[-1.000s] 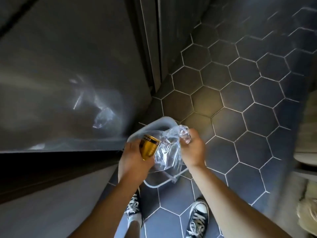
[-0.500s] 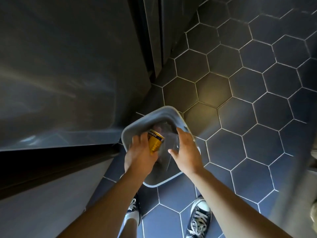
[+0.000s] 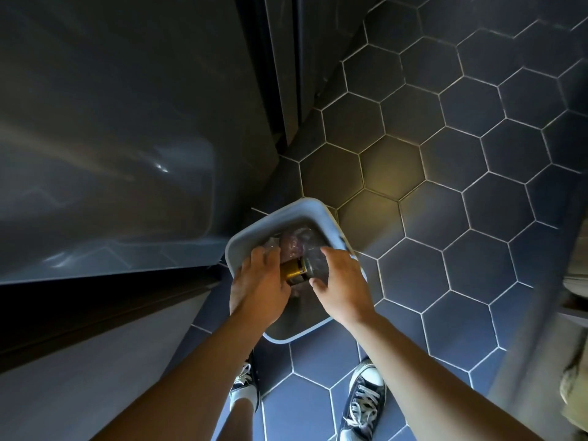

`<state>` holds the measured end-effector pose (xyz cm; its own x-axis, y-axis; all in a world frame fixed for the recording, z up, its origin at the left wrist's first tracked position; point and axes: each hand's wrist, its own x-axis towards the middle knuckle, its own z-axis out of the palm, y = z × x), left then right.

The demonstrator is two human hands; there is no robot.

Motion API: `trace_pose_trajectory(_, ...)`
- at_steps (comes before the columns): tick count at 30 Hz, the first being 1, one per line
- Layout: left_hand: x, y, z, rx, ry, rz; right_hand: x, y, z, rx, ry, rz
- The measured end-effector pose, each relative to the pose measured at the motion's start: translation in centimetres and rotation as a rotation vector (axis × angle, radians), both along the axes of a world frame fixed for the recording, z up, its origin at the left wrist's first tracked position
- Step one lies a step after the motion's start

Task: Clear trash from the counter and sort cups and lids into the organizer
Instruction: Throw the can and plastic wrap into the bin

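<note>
Head view: grey bin (image 3: 276, 215) sits on the hex-tile floor (image 3: 477, 192), centre-near, tight against the dark cabinet front (image 3: 127, 154) on the left. Both hands are over its mouth. Left hand (image 3: 257, 288) is curled round a gold can (image 3: 292, 271) held on its side just inside the rim. Right hand (image 3: 345, 281) is spread, gripping nothing, fingers over the crumpled clear plastic wrap (image 3: 299, 245) that lies far-side in the bin; can't tell whether it presses the wrap or only hovers. Risks as I read them: the wrap looks springy, so it may puff back up or cling to the fingers and come out with the right hand. The can is close to the near-left rim, so a sloppy release could clip the edge and send it to the floor by the sneakers (image 3: 366, 396). Any dregs would spill, since it's horizontal. The bin looks light, so pushing down off-centre could tip or skid it.
</note>
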<state>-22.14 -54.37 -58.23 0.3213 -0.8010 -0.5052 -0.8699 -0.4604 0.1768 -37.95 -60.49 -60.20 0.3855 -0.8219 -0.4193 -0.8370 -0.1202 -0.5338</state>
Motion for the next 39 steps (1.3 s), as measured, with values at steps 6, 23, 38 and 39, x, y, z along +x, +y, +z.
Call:
trace_pose_trajectory(6,0.2,0.3,2.1,0.001,-0.063,-0.095,0.4,-0.2,2.1,0.024,0.039,0.037)
trace_pose_trajectory(23,-1.1,0.0,13.1,0.007,-0.104,-0.146,-0.8,-0.8,13.0,0.015,0.102,0.082)
trace_pose_trajectory(38,-5.3,1.9,30.1,-0.092,-0.125,-0.161,-5.0,0.1,29.5,-0.06,0.035,0.012)
trace_pose_trajectory(39,-5.5,2.0,31.2,-0.096,-0.129,-0.159,-5.1,0.2,30.4,-0.072,0.031,0.015)
